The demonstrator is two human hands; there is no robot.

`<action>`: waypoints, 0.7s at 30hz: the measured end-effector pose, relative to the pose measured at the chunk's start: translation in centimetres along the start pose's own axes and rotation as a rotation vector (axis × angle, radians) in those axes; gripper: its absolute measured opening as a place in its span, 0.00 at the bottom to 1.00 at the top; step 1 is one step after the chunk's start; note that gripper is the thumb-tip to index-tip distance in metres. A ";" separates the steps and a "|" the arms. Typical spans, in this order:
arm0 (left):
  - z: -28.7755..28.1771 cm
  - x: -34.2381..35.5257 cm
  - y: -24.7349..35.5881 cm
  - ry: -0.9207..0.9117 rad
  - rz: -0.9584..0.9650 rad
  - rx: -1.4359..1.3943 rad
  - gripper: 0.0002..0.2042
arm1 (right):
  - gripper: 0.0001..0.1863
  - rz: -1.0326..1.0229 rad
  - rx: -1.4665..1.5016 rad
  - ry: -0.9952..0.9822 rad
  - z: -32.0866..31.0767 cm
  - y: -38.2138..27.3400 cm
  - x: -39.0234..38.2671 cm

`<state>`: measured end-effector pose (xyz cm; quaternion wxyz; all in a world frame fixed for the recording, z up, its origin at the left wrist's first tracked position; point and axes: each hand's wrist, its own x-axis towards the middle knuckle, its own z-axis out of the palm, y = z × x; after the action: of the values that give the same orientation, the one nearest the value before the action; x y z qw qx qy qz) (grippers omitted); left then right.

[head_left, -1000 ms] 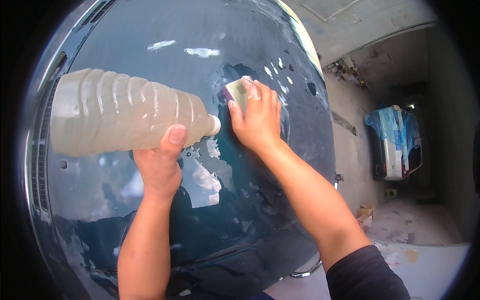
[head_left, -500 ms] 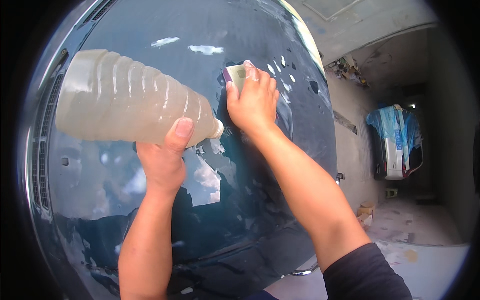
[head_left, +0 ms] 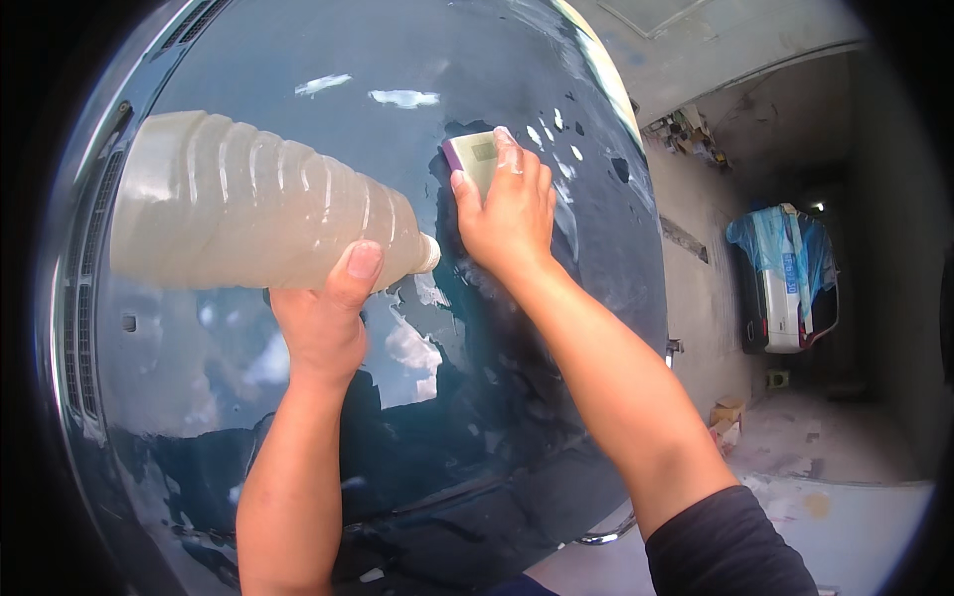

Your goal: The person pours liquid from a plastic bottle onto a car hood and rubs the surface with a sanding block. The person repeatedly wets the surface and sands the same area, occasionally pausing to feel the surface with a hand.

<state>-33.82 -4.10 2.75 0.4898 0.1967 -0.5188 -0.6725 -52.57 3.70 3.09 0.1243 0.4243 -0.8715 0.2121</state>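
Observation:
My left hand [head_left: 324,316] grips a large ribbed plastic bottle [head_left: 248,204] from beneath, thumb over its side. Cloudy liquid shows through the bottle, which lies nearly level in the air with its uncapped-looking neck pointing right. My right hand [head_left: 509,211] presses a pale sanding block [head_left: 467,157] with a purple edge onto a dark blue glossy car panel [head_left: 397,159]. Fingers curl over the block's right side, the thumb on its near edge; whitish residue coats a fingertip. Wet streaks and dull patches surround the block. Whether liquid leaves the bottle, I cannot tell.
White filler-like patches [head_left: 403,98] mark the panel beyond my hands. A dark vent grille [head_left: 79,348] runs along its left side. At right, a parked vehicle [head_left: 785,308] is partly draped in blue plastic sheeting; cardboard boxes [head_left: 727,422] lie on the floor near it.
My right hand and the sanding block have shifted slightly toward me and to the right. The bottle's base has dipped a little; both grips are unchanged.

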 end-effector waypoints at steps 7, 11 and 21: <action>0.0 -0.1 1.1 0.039 -0.010 -0.049 0.22 | 0.33 0.015 -0.121 -0.062 -4.7 6.3 -8.5; 0.5 0.1 0.9 0.024 0.011 -0.044 0.22 | 0.33 -0.165 -0.030 -0.011 -0.3 0.6 -0.7; 0.1 0.3 1.1 0.098 0.024 -0.040 0.23 | 0.37 -0.321 0.055 -0.113 -5.6 6.3 -9.0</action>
<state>-33.52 -4.24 3.86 0.5263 0.2134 -0.4831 -0.6664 -51.89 16.01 2.73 0.0958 0.5725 -0.7920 0.1893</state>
